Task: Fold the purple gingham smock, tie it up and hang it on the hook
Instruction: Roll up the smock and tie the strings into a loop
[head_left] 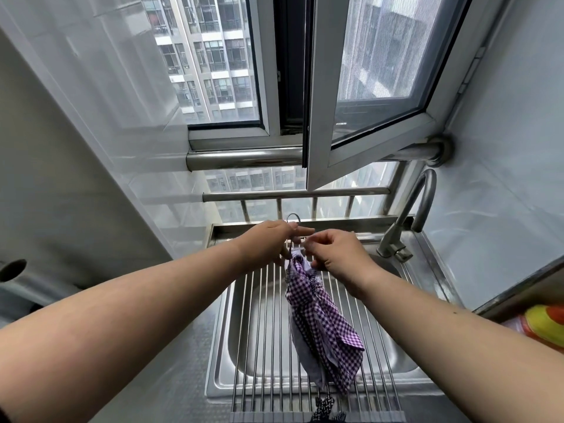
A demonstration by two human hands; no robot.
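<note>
Far left: grey tiled wall [100, 96] and a dark round fitting [12, 269] low at the edge. Left hand [268, 241] reaching forward over the sink, fingers curled round the lower part of a thin metal hook [293, 217], whose loop rises just above the knuckles. Just below and between both hands: purple gingham smock [320, 325], folded into a narrow bundle, gathered at the top and hanging down over the rack, with dark patterned ties [325, 404] dangling from its lower end. Underneath: roll-up drying rack of steel rods [262, 331] lying across a stainless steel sink [219, 346]. Right hand [338, 254] close beside the left, fingertips pinched together at the top of the bundle; exactly what sits between them cannot be told. Behind: steel rail [244, 158] and an open window sash [366, 129]. Further right: gooseneck tap [409, 215] at the sink's back corner, then something yellow and orange [543, 326] at the right edge.
</note>
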